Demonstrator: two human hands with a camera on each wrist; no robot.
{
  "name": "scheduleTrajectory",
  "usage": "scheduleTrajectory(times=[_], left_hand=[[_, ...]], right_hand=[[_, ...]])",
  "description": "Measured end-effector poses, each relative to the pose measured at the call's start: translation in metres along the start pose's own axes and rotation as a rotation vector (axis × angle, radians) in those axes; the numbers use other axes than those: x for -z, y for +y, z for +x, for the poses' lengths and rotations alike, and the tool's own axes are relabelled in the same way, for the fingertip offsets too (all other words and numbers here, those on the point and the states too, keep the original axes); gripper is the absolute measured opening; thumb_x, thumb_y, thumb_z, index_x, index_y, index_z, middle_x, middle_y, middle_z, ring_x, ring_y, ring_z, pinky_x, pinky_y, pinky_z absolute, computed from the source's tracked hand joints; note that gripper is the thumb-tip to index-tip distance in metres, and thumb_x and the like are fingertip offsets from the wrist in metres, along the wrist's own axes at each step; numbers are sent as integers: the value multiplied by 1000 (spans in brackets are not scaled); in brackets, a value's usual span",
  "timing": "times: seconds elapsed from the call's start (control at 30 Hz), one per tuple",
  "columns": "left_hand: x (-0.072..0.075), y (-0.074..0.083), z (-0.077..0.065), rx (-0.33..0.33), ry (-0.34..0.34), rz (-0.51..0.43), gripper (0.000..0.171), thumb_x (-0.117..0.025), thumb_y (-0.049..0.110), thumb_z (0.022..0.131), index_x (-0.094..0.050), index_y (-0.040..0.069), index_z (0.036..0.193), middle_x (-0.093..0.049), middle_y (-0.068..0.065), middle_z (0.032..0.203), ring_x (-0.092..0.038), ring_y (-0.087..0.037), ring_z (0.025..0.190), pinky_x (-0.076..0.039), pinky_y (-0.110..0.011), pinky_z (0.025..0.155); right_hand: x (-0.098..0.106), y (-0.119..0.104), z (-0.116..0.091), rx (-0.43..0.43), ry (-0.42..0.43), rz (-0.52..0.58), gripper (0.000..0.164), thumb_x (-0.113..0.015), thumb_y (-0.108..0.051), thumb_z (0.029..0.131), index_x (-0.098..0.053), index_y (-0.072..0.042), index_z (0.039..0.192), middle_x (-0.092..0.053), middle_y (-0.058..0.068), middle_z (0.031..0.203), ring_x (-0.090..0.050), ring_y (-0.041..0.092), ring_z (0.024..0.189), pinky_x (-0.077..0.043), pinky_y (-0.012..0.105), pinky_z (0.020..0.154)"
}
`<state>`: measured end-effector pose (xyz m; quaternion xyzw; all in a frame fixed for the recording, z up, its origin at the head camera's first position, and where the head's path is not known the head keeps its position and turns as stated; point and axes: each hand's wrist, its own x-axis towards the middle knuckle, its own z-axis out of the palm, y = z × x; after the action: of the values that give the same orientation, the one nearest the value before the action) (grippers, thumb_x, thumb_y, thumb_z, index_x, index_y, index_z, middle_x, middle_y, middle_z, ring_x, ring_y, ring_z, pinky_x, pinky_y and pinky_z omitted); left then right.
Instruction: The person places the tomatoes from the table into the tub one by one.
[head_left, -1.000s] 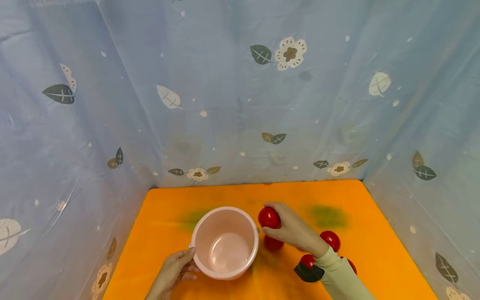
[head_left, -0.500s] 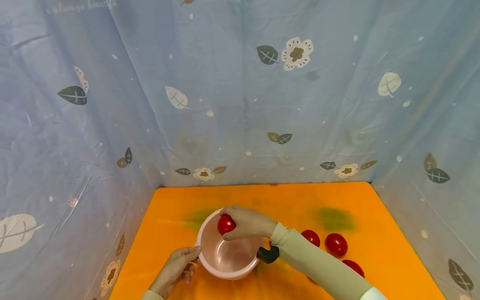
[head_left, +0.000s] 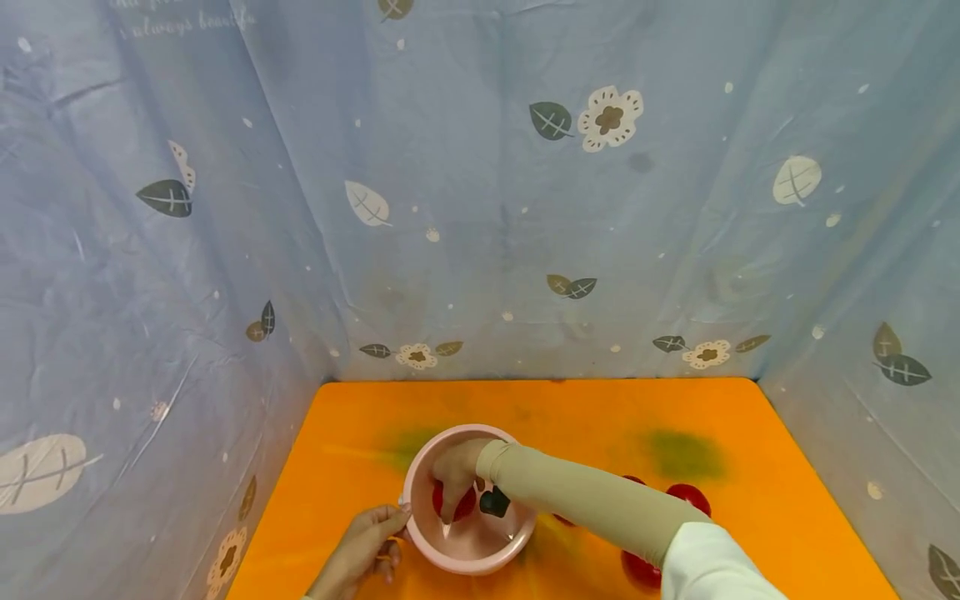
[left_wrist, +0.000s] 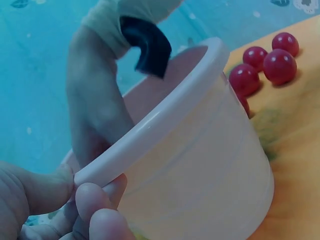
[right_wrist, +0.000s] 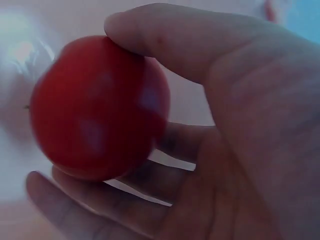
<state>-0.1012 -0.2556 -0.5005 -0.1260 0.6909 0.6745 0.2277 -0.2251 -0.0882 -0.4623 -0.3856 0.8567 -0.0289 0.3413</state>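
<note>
A pale pink bucket (head_left: 468, 568) stands upright on the orange tabletop. At its left side my left hand (head_left: 363, 543) pinches the rim; the left wrist view shows the thumb (left_wrist: 47, 190) outside and curled fingers (left_wrist: 95, 202) below the lip. My right hand (head_left: 454, 471) is down inside the bucket, holding a red tomato (head_left: 468, 503). Close up in the right wrist view, that tomato (right_wrist: 100, 110) sits between thumb and curled fingers. The bucket's bottom is partly covered by the right hand and forearm.
Several more tomatoes (left_wrist: 280, 66) lie on the table (head_left: 600, 408) to the bucket's right, partly hidden under the right sleeve (head_left: 600, 496) in the head view. A patterned blue curtain (head_left: 465, 208) encloses the back and sides. A dark piece (head_left: 493, 502) is at the right wrist.
My right hand has carried the tomato leftward from beside the bucket, over the rim and down inside. The left hand keeps its grip on the rim. The head view has shifted slightly.
</note>
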Motion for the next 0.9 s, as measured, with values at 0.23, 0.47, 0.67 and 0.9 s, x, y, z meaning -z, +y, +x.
scheduleTrajectory(times=[0.23,0.47,0.67,0.9], left_hand=[[1,-5,-3,19,-22,-39,38,-55,46,95,-57,8,93,-58,1,73,-50,-4,51,-49,-19,49],[-4,-4,0,-6,-11,-27,40,-56,46,94,-57,6,93,-57,2,69,-47,-5,48,-49,-21,47],[-6,-4,4,-33,-11,-32,37,-55,41,96,-58,5,93,-60,1,75,-47,-4,49,-52,-23,50],[-6,-1,6,-29,-6,-34,35,-55,41,96,-57,6,91,-58,2,70,-44,-5,47,-53,-24,52]], right_hand=[[-15,-3,9,-54,-28,13,23,-79,-37,76,-65,-19,74,-59,-5,66,-58,15,60,-50,28,51],[-23,1,14,-61,-38,-27,26,-76,-38,79,-61,-18,72,-55,-5,64,-54,15,59,-45,25,50],[-34,8,20,-29,22,-21,24,-81,-30,75,-61,-20,68,-53,-7,58,-54,12,53,-46,23,46],[-39,15,26,-11,39,-21,27,-83,-29,73,-59,-18,78,-48,-7,61,-52,13,52,-43,21,45]])
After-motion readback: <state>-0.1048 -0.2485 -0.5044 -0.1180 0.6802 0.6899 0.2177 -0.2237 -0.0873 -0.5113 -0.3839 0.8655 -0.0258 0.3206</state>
